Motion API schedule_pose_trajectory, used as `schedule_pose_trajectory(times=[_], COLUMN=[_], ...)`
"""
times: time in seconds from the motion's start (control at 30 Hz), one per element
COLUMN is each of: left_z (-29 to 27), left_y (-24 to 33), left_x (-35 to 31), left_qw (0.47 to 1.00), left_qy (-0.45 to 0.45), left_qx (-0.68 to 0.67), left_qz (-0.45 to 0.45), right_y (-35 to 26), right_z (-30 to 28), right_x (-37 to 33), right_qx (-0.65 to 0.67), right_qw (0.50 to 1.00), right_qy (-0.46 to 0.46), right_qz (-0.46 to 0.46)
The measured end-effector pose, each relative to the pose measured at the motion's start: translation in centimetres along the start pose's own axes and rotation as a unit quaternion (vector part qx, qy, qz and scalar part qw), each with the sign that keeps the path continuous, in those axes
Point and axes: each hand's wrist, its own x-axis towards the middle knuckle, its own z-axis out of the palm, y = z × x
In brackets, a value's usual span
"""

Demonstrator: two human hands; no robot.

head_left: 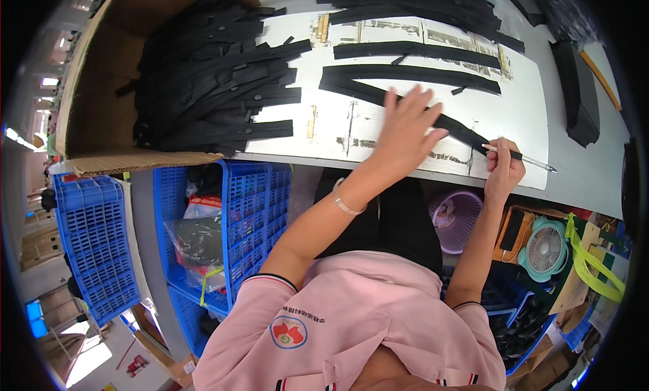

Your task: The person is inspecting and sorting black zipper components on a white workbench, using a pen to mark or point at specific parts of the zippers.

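My left hand [409,131], fingers spread, lies over a slanting black zipper strip [355,88] on the white board [304,139]. To its right, my closed right hand [503,169] holds a clear-barrelled pen [537,163] across the lower right end of that strip. Whether its fingers also pinch the strip's end cannot be made out. Just beyond the hands, two more black zipper strips, an upper one [419,52] and a lower one [412,71], run side by side, each with a small pull tab hanging from it.
A cardboard box [98,66] at the left spills a heap of black zippers [209,87]. More zippers [419,6] lie at the far edge. A black block-like object [577,93] stands at the right. Below the table are blue crates [250,222], a purple basket [466,222] and a small fan [545,249].
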Motion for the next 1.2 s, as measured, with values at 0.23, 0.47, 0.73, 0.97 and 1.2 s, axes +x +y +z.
schedule_pose_trajectory(times=[0.23,0.47,0.73,0.97,1.2], left_z=[-13.6,-19.4,-8.3,-0.8,-3.6], left_y=[-5.4,-11.3,-3.8,2.1,1.9], left_x=[-10.1,-13.2,-6.8,-3.4,-5.8], left_qw=[0.957,0.913,0.965,0.987,0.986], left_qy=[0.028,0.077,-0.005,-0.090,-0.090], left_qx=[0.255,0.363,0.257,0.132,0.138], left_qz=[-0.132,-0.169,-0.051,0.015,-0.024], right_y=[-2.1,-2.6,-2.3,-2.9,-1.9], right_z=[0.8,2.9,2.4,3.1,1.3], right_x=[-0.4,0.4,-0.2,-4.9,-6.4], right_qx=[-0.038,-0.315,-0.299,-0.330,-0.419], right_qw=[0.997,0.916,0.929,0.878,0.848], right_qy=[-0.065,-0.049,-0.009,-0.063,-0.069], right_qz=[-0.019,-0.244,-0.218,-0.341,-0.317])
